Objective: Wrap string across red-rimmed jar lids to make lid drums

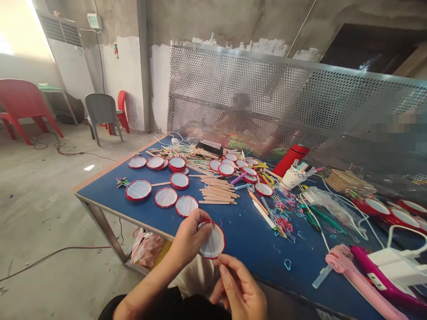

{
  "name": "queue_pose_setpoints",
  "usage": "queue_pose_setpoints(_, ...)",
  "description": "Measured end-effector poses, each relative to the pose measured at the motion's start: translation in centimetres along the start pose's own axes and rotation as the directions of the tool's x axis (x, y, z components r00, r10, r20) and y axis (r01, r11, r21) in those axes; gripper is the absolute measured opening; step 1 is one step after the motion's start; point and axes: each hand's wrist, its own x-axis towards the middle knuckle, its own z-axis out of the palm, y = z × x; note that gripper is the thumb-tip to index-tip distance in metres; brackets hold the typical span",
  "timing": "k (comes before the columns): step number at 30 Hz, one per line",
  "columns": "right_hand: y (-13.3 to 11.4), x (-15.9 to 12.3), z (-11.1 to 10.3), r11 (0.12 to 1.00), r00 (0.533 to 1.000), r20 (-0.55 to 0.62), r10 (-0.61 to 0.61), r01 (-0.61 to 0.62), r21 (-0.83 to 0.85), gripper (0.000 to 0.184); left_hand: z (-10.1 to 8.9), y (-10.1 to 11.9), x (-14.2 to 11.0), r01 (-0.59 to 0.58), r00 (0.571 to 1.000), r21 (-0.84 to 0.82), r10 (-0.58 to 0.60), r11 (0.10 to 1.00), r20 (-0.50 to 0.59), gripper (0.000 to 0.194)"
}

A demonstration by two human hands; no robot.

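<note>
You've got the red-rimmed disc [213,242], strung across with thin white thread, held up right by the near edge of the blue worktop [233,235]. Your left hand [188,235] has a solid grip on it, wrapped over the disc's left side. Your right hand [238,286] sits just below the disc, grip almost closed, with its fingertips [220,266] pinched at the lower rim, though I can't tell if anything's between them. Ahead and left of the disc there's a scatter of similar discs [138,190]. Straight ahead is a pile of wooden craft sticks [216,191]. Ahead and right you've got a tangle of coloured rubber bands [283,218], then a red flask [290,159], with a perforated metal screen [253,89] farther back.
</note>
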Motion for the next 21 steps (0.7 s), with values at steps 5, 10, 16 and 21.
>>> queue_pose_setpoints(5, 0.5, -0.3, -0.2, 0.988, 0.998, 0.030, 0.055, -0.059, 0.141, 0.042, 0.0, -0.4, 0.1, -0.020, 1.000, -0.019, 0.019, 1.000, -0.025, 0.007)
queue_pose_setpoints(10, 0.6, -0.5, -0.4, 0.948, 0.992, 0.028, 0.125, -0.128, 0.290, 0.039, 0.0, -0.6, 0.1, -0.017, 0.999, -0.016, 0.017, 1.000, -0.028, 0.006)
queue_pose_setpoints(16, 1.1, -0.3, -0.7, 0.914, 0.984, 0.019, 0.176, -0.170, 0.368, 0.039, 0.1, -1.0, 0.3, -0.039, 0.999, -0.020, 0.039, 0.999, -0.038, 0.007)
queue_pose_setpoints(21, 1.5, -0.1, -1.3, 0.921, 0.978, -0.041, 0.207, -0.180, 0.344, 0.040, 0.1, -1.0, 0.4, -0.044, 0.995, -0.076, 0.038, 0.996, -0.089, 0.008)
